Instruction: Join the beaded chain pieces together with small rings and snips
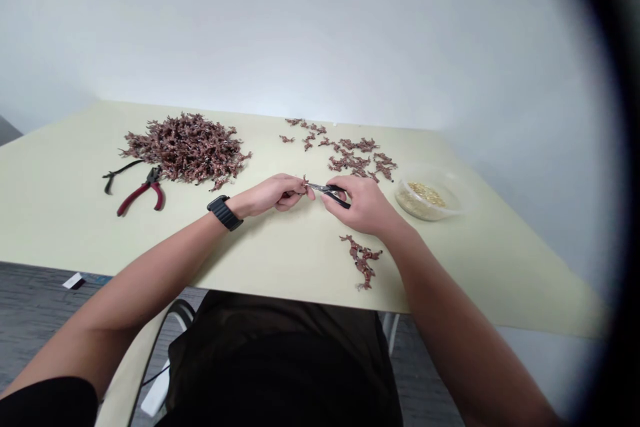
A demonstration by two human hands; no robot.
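My left hand (277,193), with a black watch on its wrist, is closed in a pinch on a small brown piece held at the fingertips. My right hand (363,205) is wrapped round small black-handled pliers (327,191), whose metal tip points left and meets that piece. Both hands hover just above the pale green table (60,193) near its middle. A short chain of joined brown pieces (362,260) lies on the table just in front of my right hand.
A big heap of brown pieces (187,145) lies at the back left, with red-handled pliers (143,191) and a black tool (117,172) beside it. Scattered brown pieces (350,153) lie at the back right. A clear bowl of small golden bits (427,199) stands right of my hand.
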